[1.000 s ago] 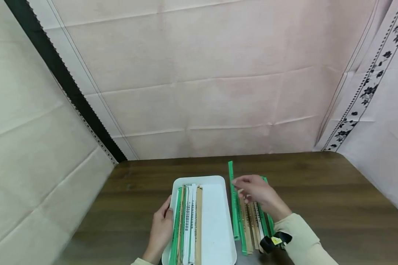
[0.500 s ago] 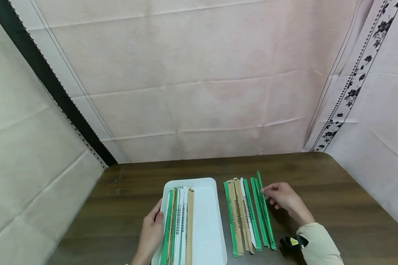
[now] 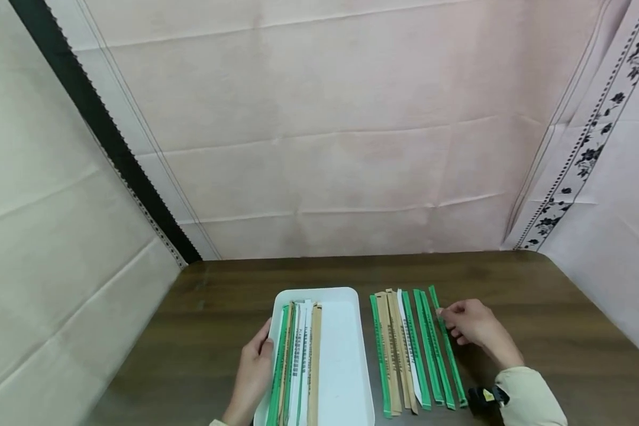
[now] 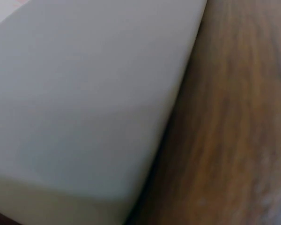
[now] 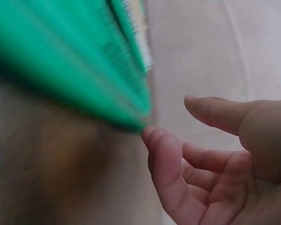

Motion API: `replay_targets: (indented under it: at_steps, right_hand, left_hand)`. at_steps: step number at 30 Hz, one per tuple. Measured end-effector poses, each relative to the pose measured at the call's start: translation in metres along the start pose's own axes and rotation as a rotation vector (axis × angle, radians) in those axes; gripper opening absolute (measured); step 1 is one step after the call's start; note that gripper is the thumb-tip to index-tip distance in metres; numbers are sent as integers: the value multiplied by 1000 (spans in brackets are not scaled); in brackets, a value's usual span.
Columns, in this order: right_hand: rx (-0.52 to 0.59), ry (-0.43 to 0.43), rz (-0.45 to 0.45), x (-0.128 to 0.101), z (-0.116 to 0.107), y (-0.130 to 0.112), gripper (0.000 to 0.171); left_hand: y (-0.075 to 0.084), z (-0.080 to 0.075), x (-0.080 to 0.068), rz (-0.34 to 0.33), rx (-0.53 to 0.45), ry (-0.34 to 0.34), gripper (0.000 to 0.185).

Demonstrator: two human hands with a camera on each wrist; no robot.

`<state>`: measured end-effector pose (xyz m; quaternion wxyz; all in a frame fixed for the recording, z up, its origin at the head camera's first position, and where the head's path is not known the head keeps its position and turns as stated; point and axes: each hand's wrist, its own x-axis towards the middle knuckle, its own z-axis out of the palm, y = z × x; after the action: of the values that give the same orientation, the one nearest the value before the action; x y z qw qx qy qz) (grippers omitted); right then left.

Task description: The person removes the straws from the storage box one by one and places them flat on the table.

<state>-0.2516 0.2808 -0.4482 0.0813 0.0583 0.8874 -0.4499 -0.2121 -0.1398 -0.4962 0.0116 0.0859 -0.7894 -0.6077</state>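
In the head view, a white tray [image 3: 343, 355] holds several long, slim paper-wrapped sticks [image 3: 298, 361] in green, brown and white, lined up along its left side. My left hand [image 3: 251, 373] grips the tray's left rim. To the right of the tray lies a row of similar wrapped sticks. At that row's right end is a green wrapped stick [image 3: 449, 352], and my right hand [image 3: 474, 324] is at its upper part. The right wrist view shows the fingertips [image 5: 165, 150] right at the end of a green stick, with the thumb held apart from it.
All of this rests on a brown wooden table [image 3: 554, 331]. Pale cloth sheets [image 3: 330, 148] hang behind the table and at both sides. The right half of the tray's floor shows bare. Close up, the tray's outer wall [image 4: 84, 93] fills the left wrist view.
My right hand has carried a green wrapped stick from beside the tray to the row's right end, where it now lies slightly apart. The left hand has stayed at the tray.
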Motion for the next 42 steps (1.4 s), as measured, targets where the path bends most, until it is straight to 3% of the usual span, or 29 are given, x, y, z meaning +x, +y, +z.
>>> replay_targets:
  at_steps: [4, 7, 12, 19, 22, 28, 42]
  right_hand:
    - [-51, 36, -54, -13, -7, -19, 52]
    - [1, 24, -112, -21, -1, -38, 52]
    - [253, -127, -193, -25, 29, -72, 46]
    - [473, -326, -148, -22, 85, -105, 39]
    - [475, -350, -89, -19, 110, -115, 40]
    - [337, -324, -14, -11, 141, -131, 44]
    - [315, -367, 41, 4, 170, -152, 29]
  left_hand:
    - [3, 5, 1, 55, -16, -11, 51]
    - [2, 6, 1, 64, -30, -17, 51]
    - [0, 2, -2, 55, -38, 7, 51]
    - [0, 2, -4, 100, -52, -10, 50]
    - [1, 1, -4, 92, -56, -3, 50]
    - [1, 2, -4, 99, -53, 9, 50]
    - [0, 0, -6, 114, -86, 4, 49]
